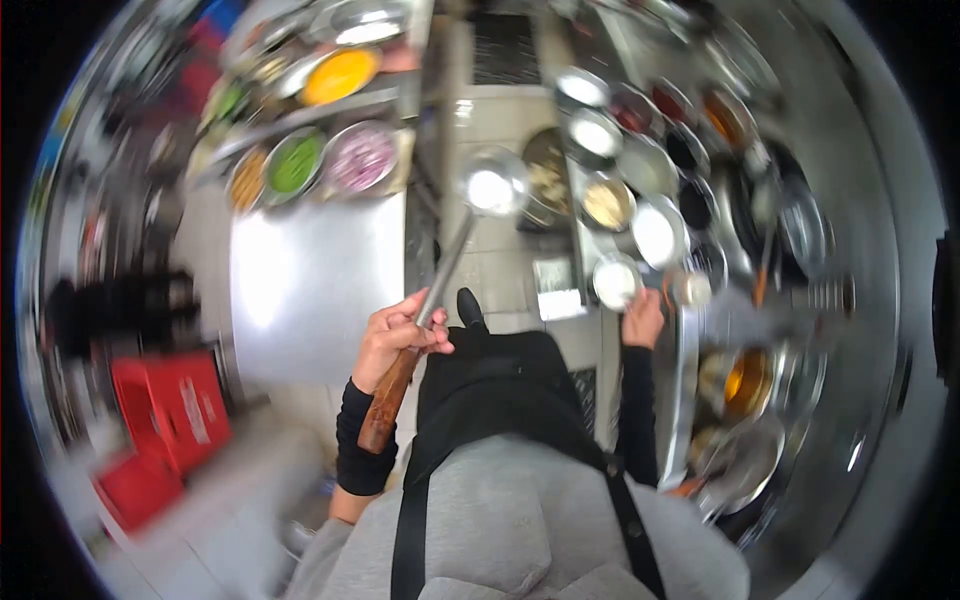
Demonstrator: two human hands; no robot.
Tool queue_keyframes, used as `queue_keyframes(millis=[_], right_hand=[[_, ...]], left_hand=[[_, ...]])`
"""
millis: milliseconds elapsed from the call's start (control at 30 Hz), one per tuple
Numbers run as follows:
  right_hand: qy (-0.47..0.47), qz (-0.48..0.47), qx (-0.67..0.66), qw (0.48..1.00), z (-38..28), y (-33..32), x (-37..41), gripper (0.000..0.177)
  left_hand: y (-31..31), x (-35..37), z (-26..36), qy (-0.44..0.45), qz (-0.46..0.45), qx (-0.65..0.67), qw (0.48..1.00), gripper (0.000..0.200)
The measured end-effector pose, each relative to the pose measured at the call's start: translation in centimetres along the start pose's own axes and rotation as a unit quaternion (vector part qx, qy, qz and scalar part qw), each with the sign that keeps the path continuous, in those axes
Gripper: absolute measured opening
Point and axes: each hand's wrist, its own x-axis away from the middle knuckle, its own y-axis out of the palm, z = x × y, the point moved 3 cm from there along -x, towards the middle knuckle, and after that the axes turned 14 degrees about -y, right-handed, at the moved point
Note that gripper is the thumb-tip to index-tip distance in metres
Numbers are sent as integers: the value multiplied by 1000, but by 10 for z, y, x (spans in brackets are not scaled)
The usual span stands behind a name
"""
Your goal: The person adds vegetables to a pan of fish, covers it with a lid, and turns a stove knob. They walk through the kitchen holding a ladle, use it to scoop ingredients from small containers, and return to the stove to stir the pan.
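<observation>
My left hand (395, 340) is closed around a long-handled ladle (455, 255) where its wooden grip meets the metal shaft. The ladle's round bowl points forward over the floor gap; glare hides whether anything is in it. On the right, my right hand (642, 320) is at the near edge of a small bowl of white contents (616, 281). Its fingers look pinched together, but blur hides what is between them. Beside that hand stands a small pale container (692, 289). A bowl of pale yellowish pieces (608, 203) sits just beyond.
Several bowls of dark and red sauces (686, 148) crowd the right counter, with pans (750, 385) nearer me. To the left are a steel table (320, 270), chopped greens (294, 164), chopped onion (363, 158) and a bowl of yellow contents (341, 77). Red crates (180, 410) stand lower left.
</observation>
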Motion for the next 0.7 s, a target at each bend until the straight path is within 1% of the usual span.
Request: queue_keyframes(millis=[33,67,100,133,167,200,267,300,400,467,500,533,600,633,667,700], right_hand=[[-19,-16,-7,1000,-12,-14,-10,29],[-96,-14,57,994,-20,-25,-17,36],[-222,63,148,962,-24,-34,-22,41],[-326,152,227,905,-36,-39,-19,46],[-269,109,181,940,-73,-61,-19,45],[-208,66,144,965,-100,-81,-12,44],[-264,73,90,958,-115,-83,-12,37],[-292,84,64,951,-126,-85,-13,34],[-360,0,-91,928,-171,-52,3,25],[-373,-107,-160,907,-229,-30,43,21],[-353,-184,-225,889,-252,-10,67,20],[-330,-260,-286,861,-275,11,96,20],[-307,-412,-325,794,-333,43,173,21],[-300,-508,-345,730,-360,60,213,24],[-308,-578,-364,662,-384,82,255,27],[-274,-648,-384,598,-407,100,305,28]], left_hand=[[0,17,-14,12,23,14,1000,65],[-2,33,-30,34,28,47,998,65],[-4,48,-47,48,33,70,996,66],[-5,65,-61,53,32,82,995,67],[1,84,-69,67,31,95,993,69],[-5,101,-82,79,41,122,989,70],[-12,136,-105,101,45,184,977,72],[-19,155,-114,117,57,193,973,72],[-48,206,-138,172,68,248,951,71],[-73,234,-148,211,74,305,926,69],[-87,248,-154,230,75,335,911,68],[-103,262,-160,252,81,343,902,69],[-142,289,-170,299,87,352,883,70],[-165,303,-178,314,92,341,881,67],[-197,309,-189,334,106,304,886,67],[-222,326,-198,337,139,281,888,68]])
